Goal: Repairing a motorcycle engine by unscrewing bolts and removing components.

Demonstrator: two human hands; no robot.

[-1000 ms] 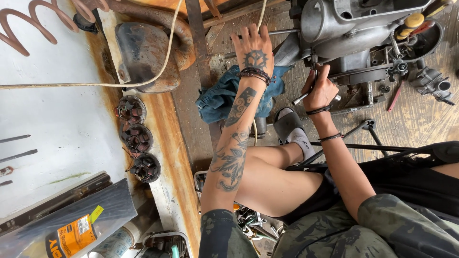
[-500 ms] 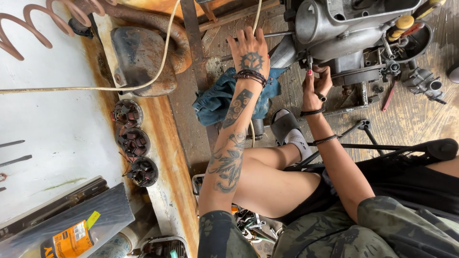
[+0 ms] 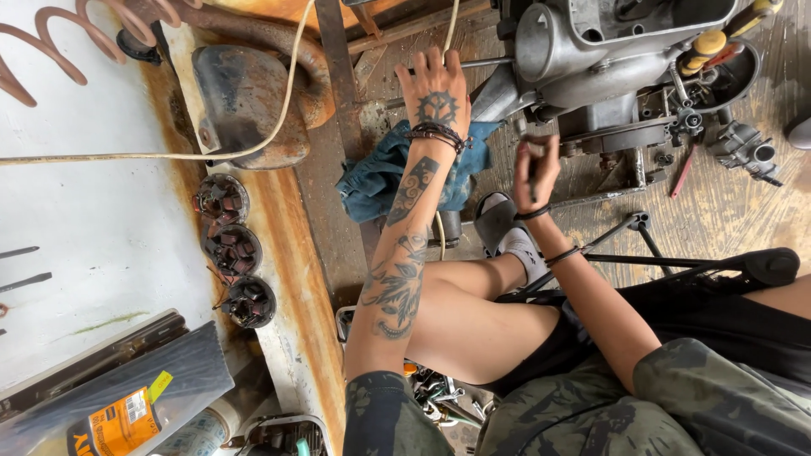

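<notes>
My left hand (image 3: 437,95) lies flat with fingers spread on the wooden floor next to a thin metal rod, just above a crumpled blue rag (image 3: 378,176). My right hand (image 3: 536,167) is closed around a slim dark tool handle, raised below the grey metal engine (image 3: 604,59). The tool's tip points up toward the engine's lower left side. My bent leg and grey sandal (image 3: 500,221) rest between the two arms.
A rusty metal casing (image 3: 245,101) and three wound coil parts (image 3: 234,249) sit along a rusted edge at left. A carburettor (image 3: 745,148) and small tools lie at right. A black stand (image 3: 676,257) crosses below. A labelled bottle (image 3: 127,418) sits lower left.
My right hand has come down and left from the engine, turning the tool it grips upright. The left hand has stayed flat on the floor.
</notes>
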